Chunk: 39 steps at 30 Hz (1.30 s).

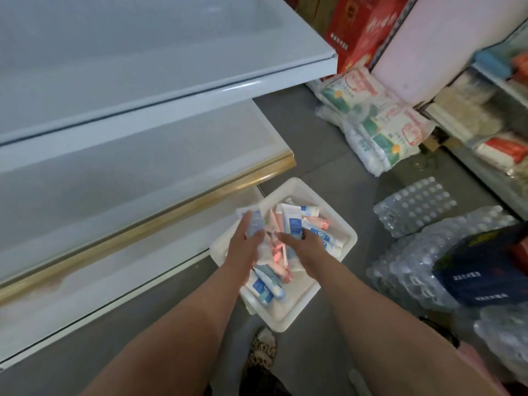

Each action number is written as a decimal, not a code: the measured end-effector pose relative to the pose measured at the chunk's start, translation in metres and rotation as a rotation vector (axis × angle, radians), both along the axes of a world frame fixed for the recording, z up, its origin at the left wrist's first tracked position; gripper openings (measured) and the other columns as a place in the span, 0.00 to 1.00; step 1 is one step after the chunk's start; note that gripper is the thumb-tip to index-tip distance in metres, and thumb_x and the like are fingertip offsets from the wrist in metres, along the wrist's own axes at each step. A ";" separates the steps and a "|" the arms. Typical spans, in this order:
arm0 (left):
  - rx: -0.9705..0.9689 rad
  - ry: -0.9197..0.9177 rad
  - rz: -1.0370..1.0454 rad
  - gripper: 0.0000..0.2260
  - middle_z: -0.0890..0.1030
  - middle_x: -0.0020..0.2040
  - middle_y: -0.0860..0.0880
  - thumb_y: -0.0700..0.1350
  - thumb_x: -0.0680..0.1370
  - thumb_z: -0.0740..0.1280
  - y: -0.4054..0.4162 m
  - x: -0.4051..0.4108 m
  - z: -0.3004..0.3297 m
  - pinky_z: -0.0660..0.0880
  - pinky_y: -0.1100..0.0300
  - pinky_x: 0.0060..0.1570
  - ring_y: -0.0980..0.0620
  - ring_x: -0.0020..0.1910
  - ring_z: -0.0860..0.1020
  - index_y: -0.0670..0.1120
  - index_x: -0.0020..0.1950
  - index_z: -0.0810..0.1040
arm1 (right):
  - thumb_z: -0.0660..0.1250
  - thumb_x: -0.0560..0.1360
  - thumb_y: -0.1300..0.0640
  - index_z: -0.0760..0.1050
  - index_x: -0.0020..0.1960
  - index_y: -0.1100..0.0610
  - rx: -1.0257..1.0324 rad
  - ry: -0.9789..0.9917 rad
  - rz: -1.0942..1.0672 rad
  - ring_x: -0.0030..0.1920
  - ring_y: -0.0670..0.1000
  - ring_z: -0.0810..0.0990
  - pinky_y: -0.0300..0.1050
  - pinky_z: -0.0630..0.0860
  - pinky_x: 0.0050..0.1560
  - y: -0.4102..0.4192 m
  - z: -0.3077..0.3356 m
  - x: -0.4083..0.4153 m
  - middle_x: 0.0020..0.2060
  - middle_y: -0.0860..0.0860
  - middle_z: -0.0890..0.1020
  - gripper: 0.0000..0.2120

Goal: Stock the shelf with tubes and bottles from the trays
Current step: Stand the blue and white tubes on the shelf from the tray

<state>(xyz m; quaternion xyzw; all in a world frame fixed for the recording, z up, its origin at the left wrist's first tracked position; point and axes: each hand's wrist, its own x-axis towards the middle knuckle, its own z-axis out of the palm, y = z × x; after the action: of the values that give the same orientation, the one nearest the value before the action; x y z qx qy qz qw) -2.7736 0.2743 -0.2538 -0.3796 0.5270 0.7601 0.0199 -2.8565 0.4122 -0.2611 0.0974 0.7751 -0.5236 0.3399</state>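
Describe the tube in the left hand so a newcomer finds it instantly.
Find the white plastic tray on the grey floor below the shelves. The left hand holds a white tube with a blue label over its far-left corner, raised above the piled tubes.

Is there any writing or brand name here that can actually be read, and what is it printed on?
None can be read.
Red carton: printed characters, too blurred.
Dark blue bag: white characters, blurred.
Rice sacks: red print, too small.
Tubes in the white tray: blue labels, unreadable.
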 end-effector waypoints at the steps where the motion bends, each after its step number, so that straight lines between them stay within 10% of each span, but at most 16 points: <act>1: -0.045 0.029 -0.025 0.28 0.71 0.70 0.51 0.42 0.81 0.67 -0.008 0.001 0.011 0.78 0.55 0.56 0.47 0.61 0.77 0.56 0.79 0.61 | 0.78 0.71 0.52 0.80 0.57 0.55 -0.006 0.031 -0.008 0.48 0.54 0.85 0.45 0.79 0.44 -0.007 0.011 0.003 0.47 0.52 0.86 0.17; 6: -0.075 0.123 -0.072 0.37 0.78 0.66 0.47 0.46 0.72 0.74 -0.046 0.006 0.064 0.77 0.39 0.59 0.43 0.59 0.81 0.56 0.77 0.59 | 0.79 0.69 0.48 0.80 0.50 0.58 -0.049 0.177 -0.099 0.40 0.54 0.84 0.46 0.82 0.39 -0.046 0.067 0.019 0.40 0.53 0.86 0.17; 10: -0.043 0.236 -0.059 0.13 0.84 0.55 0.45 0.42 0.75 0.73 -0.075 0.013 0.105 0.79 0.41 0.58 0.45 0.52 0.84 0.51 0.58 0.77 | 0.79 0.68 0.46 0.78 0.58 0.54 -0.215 0.204 -0.169 0.42 0.51 0.86 0.51 0.83 0.42 -0.076 0.112 0.031 0.42 0.52 0.86 0.23; 16: -0.118 0.446 -0.116 0.19 0.84 0.56 0.47 0.42 0.75 0.73 -0.125 0.030 0.167 0.80 0.46 0.56 0.46 0.53 0.84 0.60 0.60 0.74 | 0.74 0.75 0.47 0.79 0.61 0.50 -0.457 0.218 -0.145 0.45 0.53 0.81 0.58 0.81 0.46 -0.117 0.175 0.050 0.48 0.52 0.81 0.16; 31: -0.148 0.505 0.181 0.13 0.83 0.58 0.46 0.41 0.79 0.70 -0.243 0.057 0.243 0.80 0.41 0.54 0.43 0.56 0.82 0.49 0.62 0.76 | 0.70 0.77 0.59 0.79 0.52 0.55 -0.639 0.325 0.028 0.56 0.54 0.82 0.57 0.82 0.49 -0.245 0.252 0.052 0.55 0.58 0.82 0.04; 39: -0.201 0.465 0.374 0.13 0.83 0.52 0.48 0.37 0.79 0.68 -0.308 0.061 0.245 0.78 0.50 0.53 0.50 0.48 0.81 0.45 0.63 0.77 | 0.69 0.76 0.64 0.77 0.56 0.59 -0.683 0.300 0.226 0.46 0.53 0.77 0.56 0.81 0.53 -0.329 0.251 0.034 0.47 0.56 0.76 0.09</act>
<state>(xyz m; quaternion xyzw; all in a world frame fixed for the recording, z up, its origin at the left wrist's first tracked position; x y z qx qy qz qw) -2.7125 -0.0335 -0.0088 -0.2863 0.5108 0.7611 -0.2789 -2.8223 0.0831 -0.0102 -0.1851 0.6029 -0.7193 0.2912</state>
